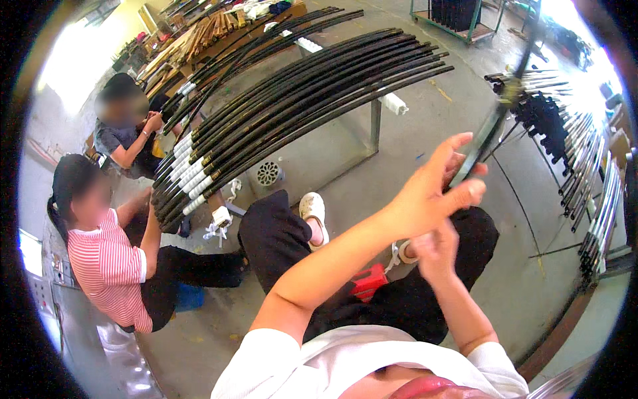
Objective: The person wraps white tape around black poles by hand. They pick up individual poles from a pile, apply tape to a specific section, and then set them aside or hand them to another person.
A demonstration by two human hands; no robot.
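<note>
Rod, dark and slender, slants up from the left hand, its fingers partly curled around it; the right hand blurs just below, grip impossible to tell, as dark shafts lie across a bench.

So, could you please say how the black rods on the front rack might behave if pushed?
Slim and seemingly round, the rods would probably roll, though crowded neighbours may check each. They seem fairly stiff, their far ends jutting past the rack.
</note>
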